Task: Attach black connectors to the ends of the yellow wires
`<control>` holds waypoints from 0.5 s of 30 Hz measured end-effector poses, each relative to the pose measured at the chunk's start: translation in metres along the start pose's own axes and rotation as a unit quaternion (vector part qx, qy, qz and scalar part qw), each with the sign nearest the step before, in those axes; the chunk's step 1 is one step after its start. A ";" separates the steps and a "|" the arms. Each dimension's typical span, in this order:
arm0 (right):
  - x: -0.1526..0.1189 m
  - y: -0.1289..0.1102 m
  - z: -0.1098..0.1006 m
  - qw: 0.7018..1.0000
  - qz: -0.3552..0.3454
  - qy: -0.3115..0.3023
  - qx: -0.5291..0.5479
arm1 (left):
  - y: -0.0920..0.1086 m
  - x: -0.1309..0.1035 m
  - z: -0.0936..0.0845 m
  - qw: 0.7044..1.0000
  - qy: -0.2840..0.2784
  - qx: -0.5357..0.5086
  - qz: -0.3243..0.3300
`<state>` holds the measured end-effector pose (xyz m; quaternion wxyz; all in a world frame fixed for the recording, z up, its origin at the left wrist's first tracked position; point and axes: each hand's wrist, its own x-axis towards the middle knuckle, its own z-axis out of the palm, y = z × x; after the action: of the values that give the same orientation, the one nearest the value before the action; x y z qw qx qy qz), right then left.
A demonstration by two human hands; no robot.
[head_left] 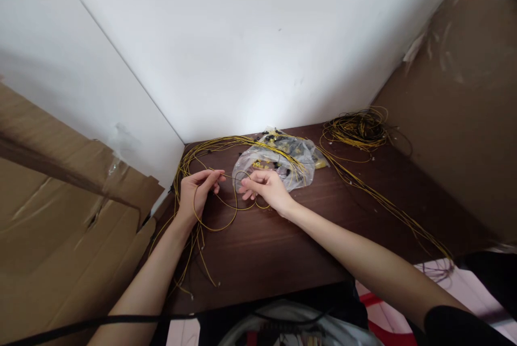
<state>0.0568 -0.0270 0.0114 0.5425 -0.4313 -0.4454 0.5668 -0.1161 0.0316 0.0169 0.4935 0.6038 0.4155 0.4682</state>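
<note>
My left hand (201, 191) pinches a thin yellow-and-black wire (229, 175) between thumb and fingertips. A short way to the right, my right hand (267, 188) is closed on the same wire, with the thumb against the fingers. Between and below the hands the wire hangs in loose loops above the dark table. Just behind them lies a clear plastic bag (241, 165) holding small yellow and black parts. A bundle of yellow wires (226, 143) arches over the bag and runs down past my left hand.
A coiled heap of yellow and black wire (359, 129) rests at the table's back right. More wires (379, 199) trail over the right front edge. Cardboard (60, 216) stands on the left, and a cardboard box (456, 109) on the right. A white wall (242, 49) rises behind the brown table (258, 260).
</note>
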 end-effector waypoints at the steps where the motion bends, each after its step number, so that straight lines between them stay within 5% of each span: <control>1: 0.000 0.000 0.000 1.000 0.000 0.003 0.004 | 0.000 0.000 0.000 1.000 0.002 0.005 0.002; 15: 0.003 0.006 -0.001 0.999 0.023 -0.004 0.025 | 0.002 0.001 0.001 1.000 0.023 0.015 0.002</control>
<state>0.0557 -0.0238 0.0050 0.5387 -0.4254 -0.4231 0.5915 -0.1149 0.0315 0.0189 0.4738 0.6012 0.4323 0.4767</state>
